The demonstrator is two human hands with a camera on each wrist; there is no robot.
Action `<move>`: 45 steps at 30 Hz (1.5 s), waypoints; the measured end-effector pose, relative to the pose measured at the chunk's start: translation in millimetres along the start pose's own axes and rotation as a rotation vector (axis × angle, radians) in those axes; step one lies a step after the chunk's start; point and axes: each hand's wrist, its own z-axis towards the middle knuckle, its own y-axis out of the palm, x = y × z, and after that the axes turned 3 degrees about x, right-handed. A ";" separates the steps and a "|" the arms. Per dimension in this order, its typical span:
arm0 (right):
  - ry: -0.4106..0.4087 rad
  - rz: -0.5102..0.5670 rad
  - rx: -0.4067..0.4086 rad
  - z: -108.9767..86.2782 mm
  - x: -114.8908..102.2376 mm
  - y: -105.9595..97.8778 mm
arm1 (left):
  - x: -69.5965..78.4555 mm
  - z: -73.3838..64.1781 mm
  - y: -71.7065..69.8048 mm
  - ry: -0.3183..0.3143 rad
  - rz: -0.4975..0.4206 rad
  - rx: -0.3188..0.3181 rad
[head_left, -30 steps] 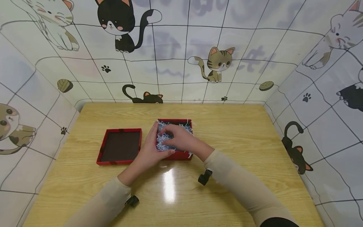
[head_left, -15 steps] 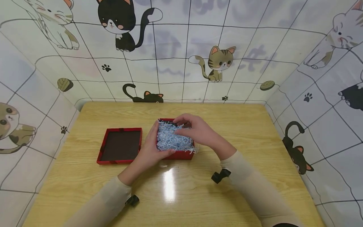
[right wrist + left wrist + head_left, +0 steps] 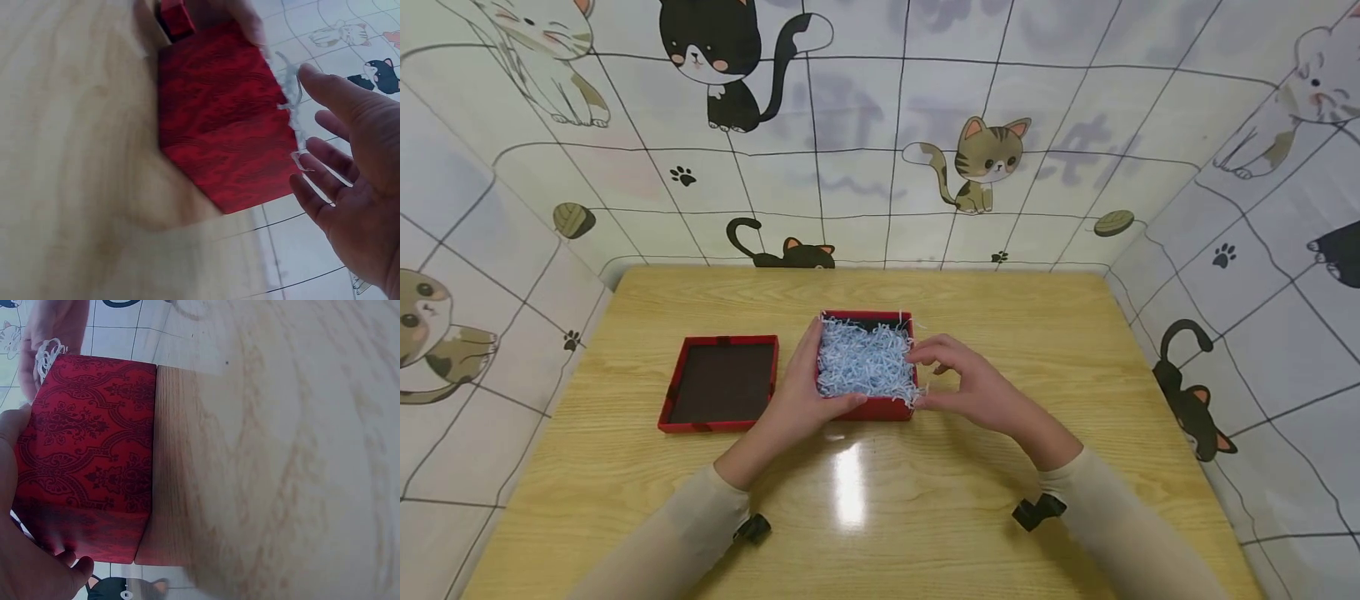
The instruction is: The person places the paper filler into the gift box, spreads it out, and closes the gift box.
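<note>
A red patterned box stands on the table, filled with pale blue shredded paper. My left hand grips its near left corner, thumb along the front rim and fingers against the left side. In the left wrist view that hand wraps the edges of the box. At the right rim, my right hand has its fingers spread and loosely bent, tips right at the shreds. The right wrist view has this hand beside stray strips sticking out over the rim.
To the left of the box lies a red-rimmed lid, its dark inside facing up. The wooden table meets cat-printed walls at the back and both sides.
My right hand has come out of the box, passed over its back right corner and moved to its right side. The shreds now lie flatter and more even. The left hand has stayed.
</note>
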 end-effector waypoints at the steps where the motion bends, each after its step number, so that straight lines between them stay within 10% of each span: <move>1: 0.003 0.006 0.011 -3.0 1.2 2.3 | -0.2 0.1 0.0 -0.001 0.001 0.000; 10: -0.056 0.056 0.098 -8.3 6.4 23.8 | -0.5 0.7 -0.4 -0.002 0.008 -0.002; 25: 0.111 0.144 0.169 -0.8 -8.3 26.3 | 3.3 1.4 -1.1 -0.003 -0.029 -0.005; 45: 0.213 0.010 0.049 82.2 -34.6 56.6 | 1.3 0.2 -2.1 0.004 -0.030 -0.018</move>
